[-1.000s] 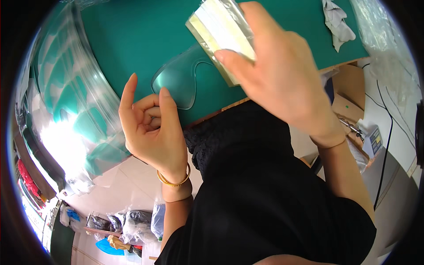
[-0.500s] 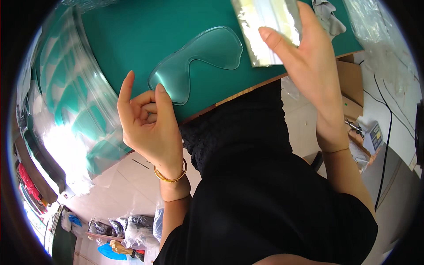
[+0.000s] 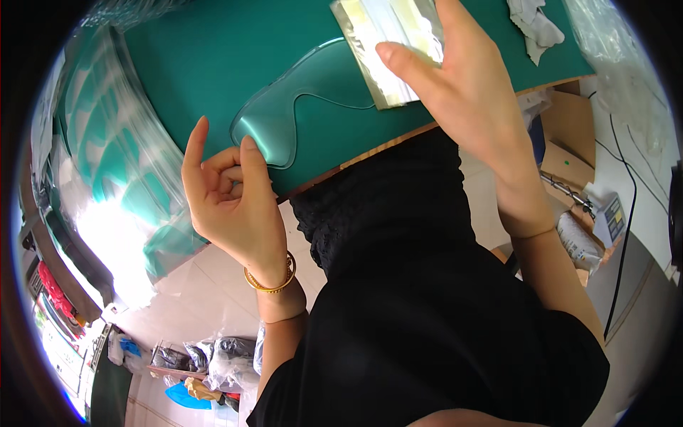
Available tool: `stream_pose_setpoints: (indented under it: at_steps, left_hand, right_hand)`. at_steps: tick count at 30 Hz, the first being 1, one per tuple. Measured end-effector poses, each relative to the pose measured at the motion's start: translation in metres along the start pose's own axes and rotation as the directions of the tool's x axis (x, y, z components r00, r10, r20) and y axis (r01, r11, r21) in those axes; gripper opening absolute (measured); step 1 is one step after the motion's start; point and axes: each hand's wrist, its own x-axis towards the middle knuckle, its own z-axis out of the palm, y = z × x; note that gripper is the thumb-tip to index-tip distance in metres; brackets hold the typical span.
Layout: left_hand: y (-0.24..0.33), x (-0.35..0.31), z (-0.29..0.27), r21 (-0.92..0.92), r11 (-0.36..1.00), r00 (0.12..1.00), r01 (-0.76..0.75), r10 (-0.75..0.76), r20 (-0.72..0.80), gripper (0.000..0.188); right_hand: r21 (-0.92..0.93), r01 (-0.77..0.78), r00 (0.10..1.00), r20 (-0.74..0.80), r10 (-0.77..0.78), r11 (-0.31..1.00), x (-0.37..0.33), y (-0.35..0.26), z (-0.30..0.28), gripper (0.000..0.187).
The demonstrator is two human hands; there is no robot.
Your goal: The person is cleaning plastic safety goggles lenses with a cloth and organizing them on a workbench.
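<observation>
A clear goggle lens (image 3: 274, 117) lies on the green table mat, its nose notch toward me. At its left end is my left hand (image 3: 238, 196), index finger stretched up, other fingers loosely curled. The thumb tip overlaps the lens edge; whether it presses on it I cannot tell. My right hand (image 3: 466, 92) is closed on a flat, shiny, silvery-yellow packet (image 3: 395, 53) with a pale band, thumb on top. That packet covers the right end of the lens; whether they touch does not show.
On the left, a clear plastic sheet or bag (image 3: 117, 142) holds several similar lens shapes. A crumpled grey cloth (image 3: 535, 28) lies at the upper right, beside clear plastic wrap (image 3: 619, 50). The table's wooden edge (image 3: 356, 165) runs before my body. Cardboard boxes (image 3: 569, 132) stand below right.
My right hand has carried the shiny packet leftward, so it now hides the right end of the lens. My left hand keeps nearly the same pose beside the lens.
</observation>
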Motion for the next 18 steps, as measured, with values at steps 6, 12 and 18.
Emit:
stream_pose_setpoints:
  at_steps: [6, 12, 18]
  left_hand:
    - [0.017, 0.003, 0.000, -0.039, 0.997, 0.998, -0.067, 0.067, 0.007, 0.047]
    - [0.055, -0.001, 0.016, -0.290, 0.918, 0.960, -0.270, 0.278, -0.017, 0.054]
    - [0.048, 0.000, 0.007, -0.278, 0.936, 0.976, -0.217, 0.217, -0.031, 0.056]
  right_hand:
    - [-0.351, -0.763, 0.510, 0.190, 0.839, 0.543, 0.026, -0.036, -0.007, 0.037]
    - [-0.337, -0.797, 0.481, 0.149, 0.864, 0.502, 0.033, -0.035, -0.005, 0.037]
    - [-0.088, 0.001, 1.000, 0.018, 0.000, 0.996, 0.002, -0.001, 0.005, 0.036]
